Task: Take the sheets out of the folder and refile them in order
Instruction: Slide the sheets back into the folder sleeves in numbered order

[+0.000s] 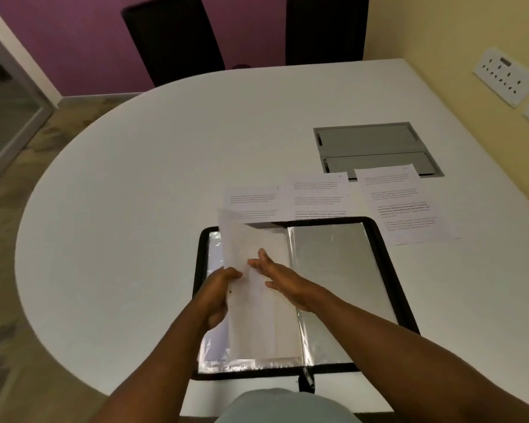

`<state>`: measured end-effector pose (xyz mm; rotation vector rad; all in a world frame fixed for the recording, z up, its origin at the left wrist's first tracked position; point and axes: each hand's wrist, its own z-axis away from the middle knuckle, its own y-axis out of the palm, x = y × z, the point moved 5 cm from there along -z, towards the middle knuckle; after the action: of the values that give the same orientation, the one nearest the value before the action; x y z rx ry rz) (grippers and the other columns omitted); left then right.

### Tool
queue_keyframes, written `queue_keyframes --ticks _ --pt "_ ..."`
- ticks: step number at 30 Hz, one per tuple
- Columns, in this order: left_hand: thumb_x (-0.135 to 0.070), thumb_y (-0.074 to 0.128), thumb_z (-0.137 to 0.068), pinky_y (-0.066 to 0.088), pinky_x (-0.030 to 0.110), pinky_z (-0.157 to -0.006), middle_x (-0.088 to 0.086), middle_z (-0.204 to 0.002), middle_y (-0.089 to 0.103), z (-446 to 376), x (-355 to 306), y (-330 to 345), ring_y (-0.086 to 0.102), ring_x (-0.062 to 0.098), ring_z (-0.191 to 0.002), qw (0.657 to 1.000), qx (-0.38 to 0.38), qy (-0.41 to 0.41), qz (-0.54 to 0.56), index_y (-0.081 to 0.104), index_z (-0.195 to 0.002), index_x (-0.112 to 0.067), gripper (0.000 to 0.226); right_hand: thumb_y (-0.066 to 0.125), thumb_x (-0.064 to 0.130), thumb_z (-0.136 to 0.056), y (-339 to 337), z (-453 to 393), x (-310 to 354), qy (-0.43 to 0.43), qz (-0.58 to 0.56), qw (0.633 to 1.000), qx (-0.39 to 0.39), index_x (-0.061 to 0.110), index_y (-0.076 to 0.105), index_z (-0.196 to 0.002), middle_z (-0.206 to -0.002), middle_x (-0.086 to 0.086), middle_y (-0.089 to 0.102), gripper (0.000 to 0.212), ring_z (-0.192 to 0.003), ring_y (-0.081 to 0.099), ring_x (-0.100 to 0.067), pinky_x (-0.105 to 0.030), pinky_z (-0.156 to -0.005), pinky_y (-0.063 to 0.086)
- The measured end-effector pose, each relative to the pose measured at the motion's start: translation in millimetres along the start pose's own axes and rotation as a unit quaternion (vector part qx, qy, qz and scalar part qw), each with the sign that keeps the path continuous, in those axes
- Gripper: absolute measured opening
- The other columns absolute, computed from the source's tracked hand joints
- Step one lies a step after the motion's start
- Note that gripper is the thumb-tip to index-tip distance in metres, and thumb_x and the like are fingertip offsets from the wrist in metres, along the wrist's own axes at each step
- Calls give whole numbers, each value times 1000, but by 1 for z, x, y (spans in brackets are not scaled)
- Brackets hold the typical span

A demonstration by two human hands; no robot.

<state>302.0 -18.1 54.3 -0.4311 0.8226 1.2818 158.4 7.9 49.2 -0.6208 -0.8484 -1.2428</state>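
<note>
Head view: left hand is pinching the sheet's left edge over the open folder at the table's near edge, right hand lying flat-fingered on it, long axis pointing away, three sheets waiting beyond.

Both forearms reach forward over the open folder. Left hand grips the lifted sheet at its left edge, fingers curled. Right hand lies flat on the sheet, fingers straight.
</note>
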Motion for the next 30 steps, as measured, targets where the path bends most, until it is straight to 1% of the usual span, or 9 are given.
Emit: queue_keyframes --ticks 3,6,9,12,16,18,21,25,30 --pt "-6 51 -88 53 46 -88 13 -104 71 -11 9 -44 64 35 -100 990 -97 3 -98 68 -108 -16 28 20 70 -92 21 -14 -9 14 119 993 3 25 31 -151 -158 8 25 74 -145 23 -10 -31 -120 13" --pt "-4 53 -86 55 43 -82 9 -105 70 -22 18 -73 65 29 -94 971 -147 19 -185 69 -106 -14 27 30 64 -96 27 -22 -28 -10 344 939 -9 22 26 -152 -161 4 16 70 -148 13 -13 -28 -119 9" --pt "-6 53 -85 55 38 -85 9 -113 67 -33 26 -92 64 26 -95 940 -205 38 -271 57 -128 -18 45 37 67 -92 16 -26 -57 1 526 850 -37 28 12 -155 -163 2 -6 78 -150 -6 -18 -41 -121 5" --pt "-9 50 -87 51 33 -77 11 -102 66 -38 31 -95 63 27 -88 899 -201 104 -375 35 -149 -22 64 40 66 -91 8 -26 -74 8 592 804 -45 32 2 -155 -162 1 -16 81 -149 -12 -22 -45 -119 2" --pt "-30 52 -91 49 34 -79 6 -132 43 -42 43 -83 54 26 -109 738 -142 146 -643 43 -140 -31 51 39 65 -91 8 -27 -82 -1 608 792 -45 34 -2 -154 -161 2 -20 81 -149 -15 -22 -44 -119 -1" --pt "-35 53 -86 51 39 -75 6 -132 46 -45 54 -81 56 29 -104 693 -125 157 -693 58 -121 -25 37 38 64 -92 8 -29 -85 -2 606 794 -54 35 -2 -154 -160 2 -20 79 -149 -16 -22 -43 -118 -3" --pt "-35 55 -74 50 38 -63 7 -109 60 -55 59 -81 61 30 -86 691 -131 162 -692 66 -99 -18 32 26 73 -89 9 -29 -79 -23 578 812 -77 33 7 -154 -163 2 -11 79 -150 -9 -19 -37 -118 -4" --pt "-35 55 -88 46 39 -87 3 -122 57 -66 23 -66 56 26 -109 744 -165 162 -626 62 -117 -17 35 -8 87 -65 -5 -38 -63 -50 490 857 -154 23 28 -151 -160 0 23 113 -148 16 -16 -27 -117 6" --pt "-38 59 -89 41 39 -99 5 -136 51 -102 -24 -49 49 27 -123 793 -184 168 -556 53 -132 -17 48 38 58 -90 -51 -63 -26 -70 445 860 -239 13 44 -143 -146 -6 46 69 -137 38 -22 -31 -114 25"
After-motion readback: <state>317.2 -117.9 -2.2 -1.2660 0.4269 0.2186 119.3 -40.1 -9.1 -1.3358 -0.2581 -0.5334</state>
